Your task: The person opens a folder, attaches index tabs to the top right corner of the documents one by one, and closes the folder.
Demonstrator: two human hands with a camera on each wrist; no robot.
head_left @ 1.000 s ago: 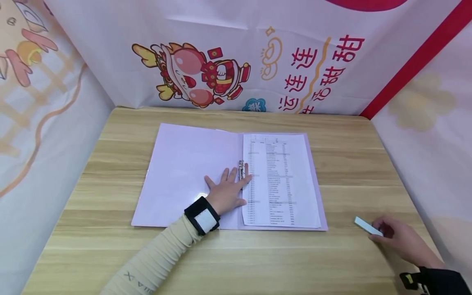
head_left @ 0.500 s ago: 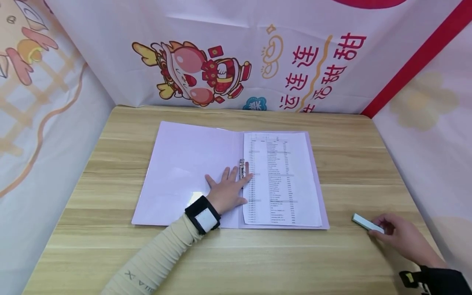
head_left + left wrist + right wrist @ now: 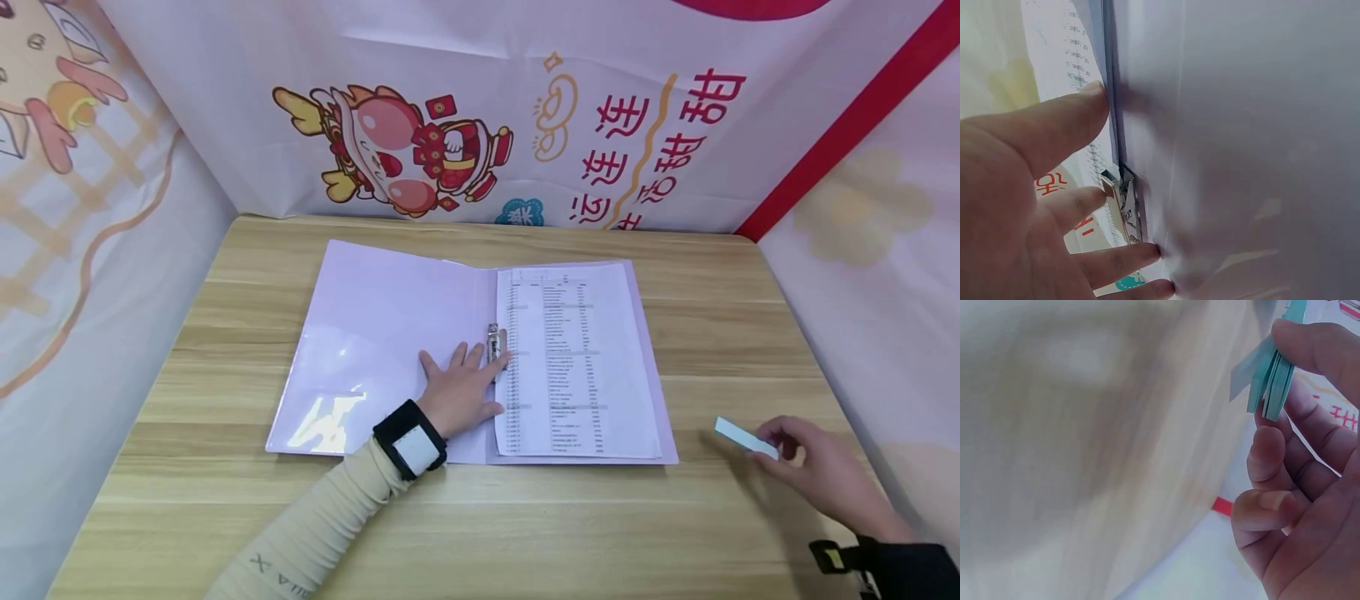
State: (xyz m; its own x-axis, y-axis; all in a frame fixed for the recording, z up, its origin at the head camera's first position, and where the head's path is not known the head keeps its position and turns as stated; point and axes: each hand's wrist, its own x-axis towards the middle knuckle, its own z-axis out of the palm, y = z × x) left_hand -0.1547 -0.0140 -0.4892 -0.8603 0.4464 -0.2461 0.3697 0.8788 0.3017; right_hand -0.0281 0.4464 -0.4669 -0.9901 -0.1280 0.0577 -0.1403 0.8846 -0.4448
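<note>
A lilac folder [image 3: 390,308] lies opened out on the wooden table, with printed sheets [image 3: 577,367] on its right side and a metal clip [image 3: 492,342] at the spine. My left hand [image 3: 459,396] rests with spread fingers across the spine, fingertips by the clip and the sheets' left edge. The left wrist view shows its thumb [image 3: 1066,128] at the edge of the papers. Right of the folder, my right hand [image 3: 817,471] pinches a thin pale blue-green pad of sticky notes [image 3: 744,437] between thumb and fingers. In the right wrist view the pad's layers [image 3: 1272,381] fan apart slightly.
The wooden table [image 3: 337,533] is bounded by printed cloth walls at the back [image 3: 450,50], left [image 3: 90,250] and right [image 3: 877,275]. Light glares off the folder's left cover.
My right hand has risen slightly with the sticky-note pad, whose shadow now falls apart from it. The folder's outer edges have shifted a little and the glare has spread. My left hand stays put.
</note>
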